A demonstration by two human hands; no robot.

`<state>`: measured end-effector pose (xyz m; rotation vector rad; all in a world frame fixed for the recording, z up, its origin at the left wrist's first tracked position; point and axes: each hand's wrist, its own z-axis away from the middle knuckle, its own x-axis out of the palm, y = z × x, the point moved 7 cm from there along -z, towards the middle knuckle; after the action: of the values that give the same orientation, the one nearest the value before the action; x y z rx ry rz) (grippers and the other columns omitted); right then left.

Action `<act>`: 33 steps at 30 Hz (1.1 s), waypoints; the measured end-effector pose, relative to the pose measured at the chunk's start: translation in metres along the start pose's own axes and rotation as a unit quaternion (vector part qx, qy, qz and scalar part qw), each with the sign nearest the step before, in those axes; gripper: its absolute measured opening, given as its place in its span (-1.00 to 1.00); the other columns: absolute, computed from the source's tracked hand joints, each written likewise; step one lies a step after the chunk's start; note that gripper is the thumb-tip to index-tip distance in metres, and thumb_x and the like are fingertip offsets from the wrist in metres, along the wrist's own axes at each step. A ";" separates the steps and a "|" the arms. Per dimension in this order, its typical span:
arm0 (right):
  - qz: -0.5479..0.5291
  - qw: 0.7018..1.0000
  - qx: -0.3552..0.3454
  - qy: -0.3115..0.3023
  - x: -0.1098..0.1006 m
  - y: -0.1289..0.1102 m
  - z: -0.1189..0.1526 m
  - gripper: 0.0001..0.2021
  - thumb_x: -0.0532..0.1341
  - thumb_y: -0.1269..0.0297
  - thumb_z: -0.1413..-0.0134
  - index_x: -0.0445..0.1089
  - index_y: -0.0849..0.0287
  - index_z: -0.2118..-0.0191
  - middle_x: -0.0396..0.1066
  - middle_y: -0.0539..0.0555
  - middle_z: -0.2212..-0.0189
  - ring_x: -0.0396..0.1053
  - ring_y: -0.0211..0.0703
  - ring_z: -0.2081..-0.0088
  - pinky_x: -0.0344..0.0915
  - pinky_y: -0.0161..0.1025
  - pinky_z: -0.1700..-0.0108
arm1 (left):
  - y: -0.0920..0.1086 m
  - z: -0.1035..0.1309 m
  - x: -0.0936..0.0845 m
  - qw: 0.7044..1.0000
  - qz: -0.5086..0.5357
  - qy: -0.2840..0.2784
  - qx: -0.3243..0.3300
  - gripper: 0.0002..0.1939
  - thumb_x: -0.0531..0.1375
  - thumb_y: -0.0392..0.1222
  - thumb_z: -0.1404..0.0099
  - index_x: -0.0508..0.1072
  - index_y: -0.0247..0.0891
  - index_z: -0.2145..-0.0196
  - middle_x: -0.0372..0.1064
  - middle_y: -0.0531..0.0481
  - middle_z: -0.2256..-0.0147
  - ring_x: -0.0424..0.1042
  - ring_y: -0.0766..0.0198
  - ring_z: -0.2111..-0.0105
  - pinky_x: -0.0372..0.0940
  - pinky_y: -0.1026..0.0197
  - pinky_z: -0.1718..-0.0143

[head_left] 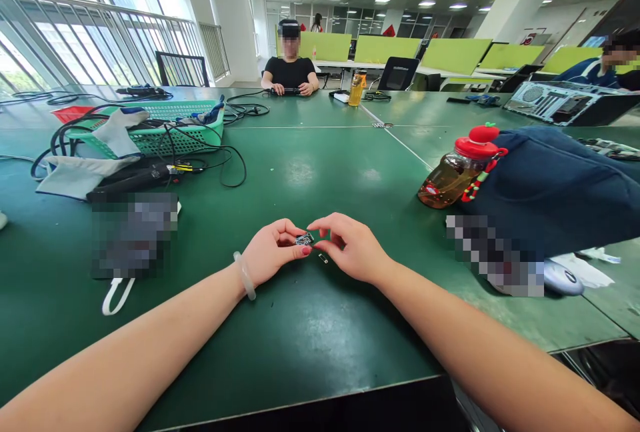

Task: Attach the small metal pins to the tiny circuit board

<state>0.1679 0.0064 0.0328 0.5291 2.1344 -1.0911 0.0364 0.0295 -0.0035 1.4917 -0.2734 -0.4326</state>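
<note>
We've got a tiny circuit board (304, 239) pinched in our L hand (267, 253), prob to steady it. Our R hand (356, 249) is open rt beside it, nr a small flat bit (323, 259).

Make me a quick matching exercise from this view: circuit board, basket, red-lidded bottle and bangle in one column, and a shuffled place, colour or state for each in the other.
Column one:
1. circuit board
2. basket
3. red-lidded bottle
4. bangle

Column two:
A. tilted, beside the navy bag
B. around the left wrist
C. mint green, with mesh sides
D. pinched in the fingers of the left hand

Right pairs: 1-D; 2-C; 3-A; 4-B
</note>
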 end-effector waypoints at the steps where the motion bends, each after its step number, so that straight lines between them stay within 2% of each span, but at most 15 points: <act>1: 0.012 0.999 0.028 -0.029 0.003 0.006 0.000 -0.80 0.18 0.34 -0.01 0.32 0.08 0.18 0.33 -0.04 0.37 0.20 -0.39 0.51 0.18 -0.37 0.41 | -0.001 -0.001 -0.001 1.000 -0.023 0.006 -0.002 -0.69 0.32 -0.19 0.06 0.30 -0.30 0.40 0.43 0.05 0.46 0.40 0.35 0.45 0.26 0.25 0.36; 3: 0.044 0.992 0.076 -0.094 0.009 0.017 0.001 -0.82 0.23 0.21 0.04 0.33 0.11 0.27 0.32 -0.06 0.45 0.19 -0.36 0.51 0.13 -0.37 0.45 | -0.002 -0.002 -0.003 0.998 -0.062 0.013 -0.008 -0.69 0.32 -0.17 0.06 0.32 -0.31 0.38 0.43 0.04 0.46 0.40 0.34 0.46 0.27 0.23 0.35; 6: 0.089 0.977 0.100 -0.166 0.017 0.023 0.005 -0.72 0.26 0.03 0.13 0.32 0.15 0.40 0.31 -0.05 0.48 0.20 -0.32 0.48 0.06 -0.37 0.48 | -0.004 -0.002 -0.003 0.996 -0.091 0.010 -0.016 -0.69 0.31 -0.17 0.06 0.33 -0.31 0.36 0.44 0.02 0.44 0.41 0.33 0.45 0.28 0.21 0.32; 9: 0.115 0.969 0.098 -0.194 0.023 0.020 0.007 -0.80 0.25 0.13 0.07 0.32 0.15 0.40 0.32 -0.03 0.45 0.22 -0.32 0.45 0.03 -0.37 0.46 | -0.004 -0.002 -0.002 0.995 -0.101 -0.002 -0.016 -0.69 0.31 -0.16 0.05 0.34 -0.30 0.35 0.45 0.02 0.43 0.41 0.32 0.43 0.29 0.20 0.30; 14: 0.112 0.969 0.091 -0.201 0.028 0.018 0.005 -0.90 0.15 0.27 -0.05 0.32 0.15 0.43 0.34 -0.03 0.43 0.22 -0.33 0.43 0.03 -0.38 0.42 | -0.005 -0.003 -0.001 0.993 -0.113 -0.011 -0.015 -0.69 0.30 -0.13 0.04 0.34 -0.30 0.35 0.45 0.02 0.43 0.42 0.30 0.42 0.29 0.19 0.31; 21: 0.060 0.977 0.118 -0.168 0.029 0.032 -0.003 -0.90 0.17 0.29 -0.02 0.37 0.15 0.45 0.34 -0.06 0.49 0.21 -0.34 0.44 0.03 -0.38 0.42 | -0.003 -0.003 0.000 0.993 -0.117 -0.004 -0.027 -0.70 0.30 -0.19 0.05 0.34 -0.31 0.35 0.44 0.01 0.42 0.42 0.30 0.41 0.29 0.19 0.29; 24: 0.050 0.980 0.108 -0.161 0.027 0.027 -0.003 -0.86 0.12 0.28 -0.07 0.39 0.14 0.41 0.36 -0.05 0.46 0.23 -0.34 0.42 0.05 -0.38 0.40 | -0.003 -0.003 -0.001 0.993 -0.115 -0.005 -0.025 -0.70 0.30 -0.18 0.04 0.34 -0.31 0.35 0.44 0.02 0.42 0.42 0.30 0.41 0.29 0.19 0.29; 28: 0.057 0.976 0.068 -0.197 0.026 0.014 0.003 -0.85 0.18 0.17 -0.01 0.39 0.13 0.34 0.34 -0.05 0.47 0.21 -0.33 0.44 0.05 -0.38 0.42 | -0.004 -0.002 -0.001 0.994 -0.109 -0.011 -0.019 -0.69 0.31 -0.18 0.05 0.33 -0.31 0.35 0.44 0.02 0.44 0.41 0.31 0.42 0.28 0.20 0.30; 31: 0.070 0.968 0.040 -0.239 0.024 0.012 0.006 -0.88 0.23 0.22 0.05 0.38 0.13 0.36 0.33 -0.06 0.47 0.20 -0.34 0.45 0.04 -0.39 0.43 | -0.005 -0.002 -0.001 0.993 -0.111 -0.010 -0.024 -0.68 0.31 -0.17 0.06 0.33 -0.31 0.35 0.43 0.03 0.44 0.40 0.32 0.43 0.28 0.21 0.30; 33: 0.087 0.965 0.050 -0.242 0.019 0.020 0.006 -0.92 0.22 0.26 0.03 0.38 0.14 0.39 0.35 -0.05 0.44 0.21 -0.34 0.44 0.04 -0.39 0.43 | -0.005 -0.002 -0.001 0.993 -0.117 -0.010 -0.024 -0.68 0.31 -0.17 0.06 0.33 -0.31 0.35 0.43 0.03 0.44 0.40 0.33 0.43 0.28 0.22 0.30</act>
<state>0.1699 0.0140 0.0057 0.4314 1.5860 -1.0998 0.0357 0.0321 -0.0088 1.4775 -0.1026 -0.6362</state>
